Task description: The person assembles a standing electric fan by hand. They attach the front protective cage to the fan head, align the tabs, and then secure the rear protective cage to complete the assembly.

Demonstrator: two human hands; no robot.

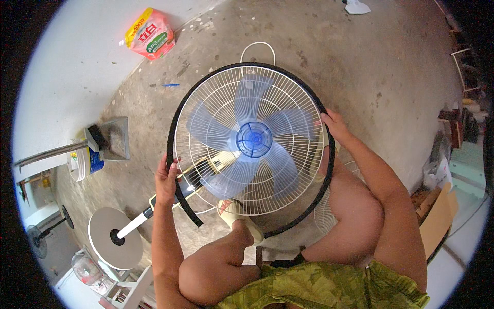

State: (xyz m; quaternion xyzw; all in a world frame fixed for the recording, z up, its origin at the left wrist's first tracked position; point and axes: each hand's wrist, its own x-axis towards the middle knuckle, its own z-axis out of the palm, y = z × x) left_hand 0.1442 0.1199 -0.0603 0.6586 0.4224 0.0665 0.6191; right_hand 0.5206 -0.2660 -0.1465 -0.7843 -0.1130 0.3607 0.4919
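Between my legs a fan head (254, 140) faces up, with translucent blue blades behind a white wire grille. A black flexible strip (237, 65) curves around most of the grille's rim; at the lower left its end stands away from the rim. My left hand (166, 177) closes around the strip on the left side. On the upper right, my right hand (337, 126) is closed on the strip at the rim, its fingertips partly hidden. The fan's white pole (135, 225) and round white base (105, 238) lie tilted at the lower left.
A second wire grille (323, 216) lies under my right leg. Left are a dustpan (122, 138), a brush (96, 137) and a white-and-blue bucket (78, 162). A pink-and-yellow bag (153, 35) lies by the wall. Cardboard (440, 216) stands at right; a blue piece (171, 85) lies on the floor.
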